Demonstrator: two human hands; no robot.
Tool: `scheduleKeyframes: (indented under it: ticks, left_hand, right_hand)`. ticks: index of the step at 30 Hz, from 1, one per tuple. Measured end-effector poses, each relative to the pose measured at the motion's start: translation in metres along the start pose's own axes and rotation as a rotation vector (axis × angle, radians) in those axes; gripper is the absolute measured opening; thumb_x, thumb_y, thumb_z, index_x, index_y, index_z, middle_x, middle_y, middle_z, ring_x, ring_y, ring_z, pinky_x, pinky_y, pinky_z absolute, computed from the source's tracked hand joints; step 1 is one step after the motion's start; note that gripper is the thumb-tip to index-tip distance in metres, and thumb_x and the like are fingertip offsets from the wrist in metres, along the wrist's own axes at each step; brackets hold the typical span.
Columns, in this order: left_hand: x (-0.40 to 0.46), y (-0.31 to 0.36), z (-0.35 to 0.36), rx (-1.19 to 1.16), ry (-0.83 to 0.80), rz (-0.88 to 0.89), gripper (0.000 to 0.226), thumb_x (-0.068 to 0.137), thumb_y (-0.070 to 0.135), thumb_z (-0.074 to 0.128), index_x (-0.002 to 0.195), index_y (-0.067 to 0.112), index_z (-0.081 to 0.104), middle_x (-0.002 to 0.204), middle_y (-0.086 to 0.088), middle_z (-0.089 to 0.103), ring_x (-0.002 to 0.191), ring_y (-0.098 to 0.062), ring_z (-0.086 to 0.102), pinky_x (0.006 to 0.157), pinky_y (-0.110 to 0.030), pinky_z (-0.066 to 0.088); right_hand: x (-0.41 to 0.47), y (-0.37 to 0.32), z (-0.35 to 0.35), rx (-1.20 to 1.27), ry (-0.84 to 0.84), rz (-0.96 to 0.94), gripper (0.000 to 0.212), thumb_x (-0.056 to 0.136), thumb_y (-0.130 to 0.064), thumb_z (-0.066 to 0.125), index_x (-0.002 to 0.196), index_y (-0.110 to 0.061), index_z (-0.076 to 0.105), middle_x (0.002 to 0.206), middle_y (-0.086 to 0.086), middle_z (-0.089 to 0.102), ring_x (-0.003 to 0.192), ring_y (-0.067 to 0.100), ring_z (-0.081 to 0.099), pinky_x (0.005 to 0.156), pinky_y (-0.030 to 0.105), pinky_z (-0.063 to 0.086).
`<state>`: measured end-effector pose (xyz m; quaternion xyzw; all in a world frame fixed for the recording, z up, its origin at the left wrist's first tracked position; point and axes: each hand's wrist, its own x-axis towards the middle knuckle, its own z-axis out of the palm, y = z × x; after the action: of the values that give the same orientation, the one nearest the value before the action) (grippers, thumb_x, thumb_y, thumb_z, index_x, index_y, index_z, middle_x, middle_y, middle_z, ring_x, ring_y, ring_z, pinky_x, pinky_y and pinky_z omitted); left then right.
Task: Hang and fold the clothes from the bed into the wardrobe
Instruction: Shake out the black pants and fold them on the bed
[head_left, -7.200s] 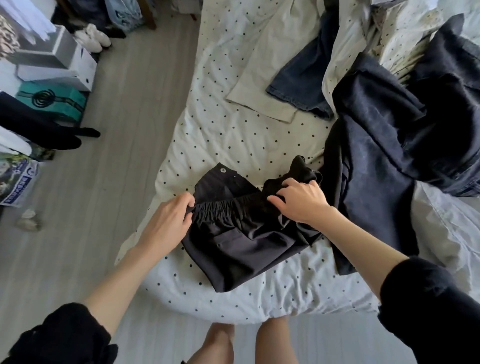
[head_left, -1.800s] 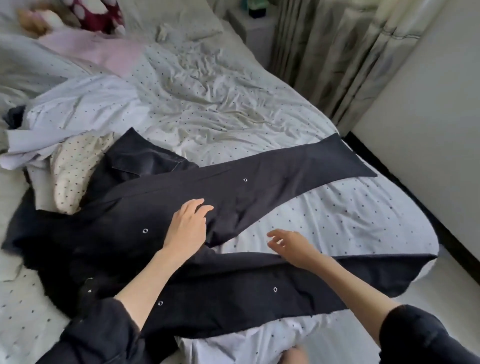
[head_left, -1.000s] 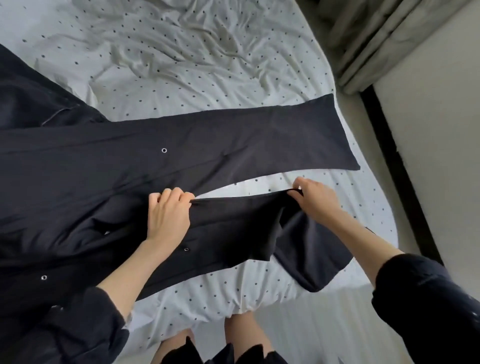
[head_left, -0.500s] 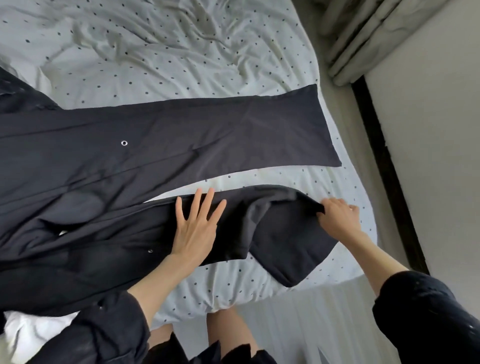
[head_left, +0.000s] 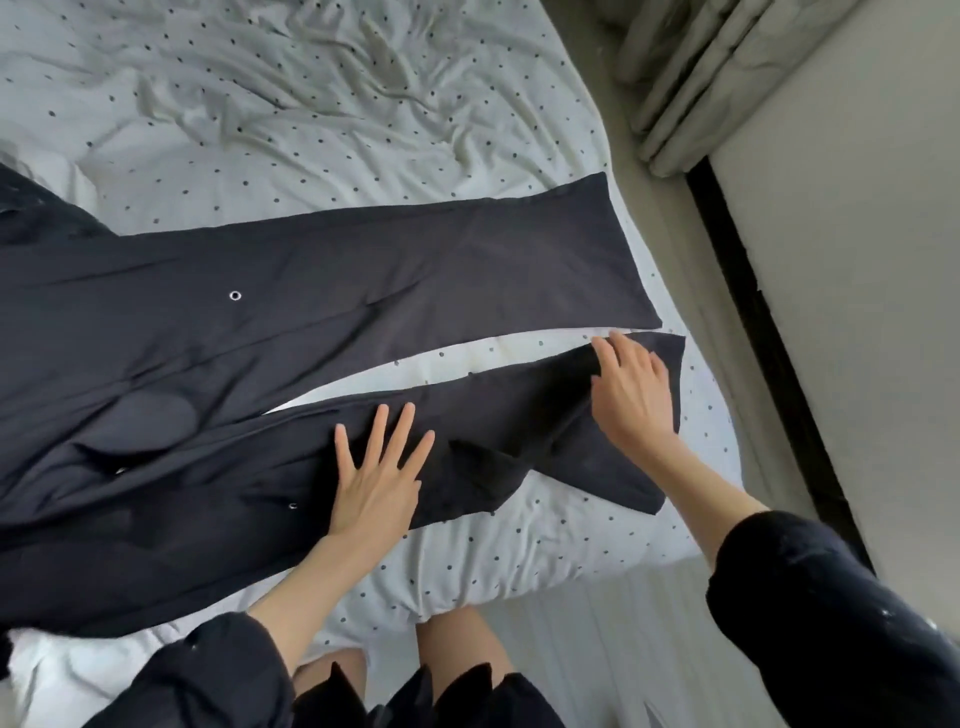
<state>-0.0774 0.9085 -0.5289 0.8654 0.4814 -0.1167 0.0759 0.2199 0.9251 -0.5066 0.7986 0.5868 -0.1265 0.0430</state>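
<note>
Our left hand (head_left: 376, 475) lies flat, its 5 fingers straight and spread, pressing the near panel of the dark garment (head_left: 322, 312); it grips nothing. Our right hand (head_left: 631, 392) rests palm down on that panel's far end, fingers extended and close together, with creased folds between the 2 hands. The garment is matte, smooth woven cloth with small round metal snaps (head_left: 235, 295), spread in 2 long rectangular panels separated by a narrow wedge of sheet. It lies on the bed (head_left: 311, 114), covered in rumpled white fabric with dark dots. Pale pleated curtains (head_left: 696, 78) hang beyond the bed's corner
</note>
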Motion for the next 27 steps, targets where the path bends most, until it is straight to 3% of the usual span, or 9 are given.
scheduleKeyframes:
  ticks: [5, 8, 13, 16, 20, 23, 27]
  left_hand:
    - [-0.066, -0.023, 0.020, -0.013, -0.071, -0.061, 0.082, 0.054, 0.027, 0.089, 0.129, 0.017, 0.057, 0.147, -0.016, 0.036, 0.135, -0.037, 0.028, 0.104, -0.067, 0.009]
    - [-0.093, -0.041, 0.035, -0.010, -0.071, -0.055, 0.089, 0.054, 0.015, 0.087, 0.135, 0.019, 0.050, 0.151, -0.012, 0.029, 0.137, -0.036, 0.029, 0.110, -0.061, 0.005]
    - [-0.090, -0.047, 0.053, 0.028, 0.020, -0.048, 0.099, 0.062, 0.004, 0.080, 0.144, 0.022, 0.027, 0.153, -0.012, 0.027, 0.139, -0.037, 0.025, 0.111, -0.060, 0.001]
    - [-0.093, -0.043, 0.058, 0.035, 0.057, -0.067, 0.098, 0.063, -0.003, 0.075, 0.146, 0.021, 0.030, 0.153, -0.013, 0.027, 0.140, -0.037, 0.023, 0.111, -0.060, 0.002]
    - [-0.109, -0.047, 0.060, 0.054, 0.075, -0.070, 0.096, 0.061, -0.006, 0.074, 0.145, 0.019, 0.033, 0.152, -0.018, 0.027, 0.139, -0.038, 0.025, 0.110, -0.059, 0.004]
    - [-0.116, -0.052, 0.065, 0.075, 0.111, -0.129, 0.111, 0.055, -0.019, 0.067, 0.147, 0.021, 0.020, 0.154, -0.017, 0.020, 0.141, -0.038, 0.020, 0.108, -0.063, 0.009]
    - [-0.129, -0.054, 0.074, 0.054, 0.104, -0.264, 0.106, 0.057, -0.021, 0.063, 0.147, 0.015, 0.020, 0.155, -0.018, 0.016, 0.142, -0.038, 0.016, 0.109, -0.063, 0.000]
  right_hand:
    - [-0.104, -0.053, 0.045, 0.177, -0.117, 0.211, 0.051, 0.087, -0.006, 0.050, 0.136, -0.010, 0.039, 0.142, 0.007, 0.039, 0.127, 0.028, 0.039, 0.095, 0.042, 0.039]
    - [-0.120, -0.035, 0.066, 0.004, -0.221, 0.239, 0.065, 0.089, -0.012, 0.052, 0.147, -0.011, 0.022, 0.154, 0.009, 0.021, 0.138, 0.026, 0.026, 0.106, 0.044, 0.031]
    - [-0.099, -0.005, 0.077, -0.277, -0.147, 0.105, 0.075, 0.082, -0.010, 0.064, 0.147, -0.007, 0.026, 0.152, 0.013, 0.028, 0.134, 0.032, 0.032, 0.102, 0.051, 0.033]
    - [-0.100, 0.015, 0.070, -0.353, -0.093, 0.054, 0.071, 0.086, -0.008, 0.060, 0.147, -0.006, 0.025, 0.153, 0.013, 0.026, 0.140, 0.033, 0.024, 0.109, 0.053, 0.023]
    - [-0.121, 0.063, 0.047, -0.551, -0.134, 0.173, 0.070, 0.090, -0.016, 0.051, 0.150, -0.011, 0.014, 0.158, 0.010, 0.004, 0.144, 0.029, 0.005, 0.114, 0.053, 0.008]
    - [-0.137, 0.070, 0.047, -0.449, -0.014, 0.158, 0.083, 0.078, -0.009, 0.068, 0.147, -0.004, 0.024, 0.155, 0.016, 0.018, 0.142, 0.034, 0.018, 0.111, 0.058, 0.015]
    - [-0.145, 0.030, 0.091, -0.346, -0.013, -0.145, 0.102, 0.063, -0.026, 0.084, 0.145, -0.010, 0.026, 0.151, 0.015, 0.032, 0.136, 0.035, 0.035, 0.104, 0.061, 0.026]
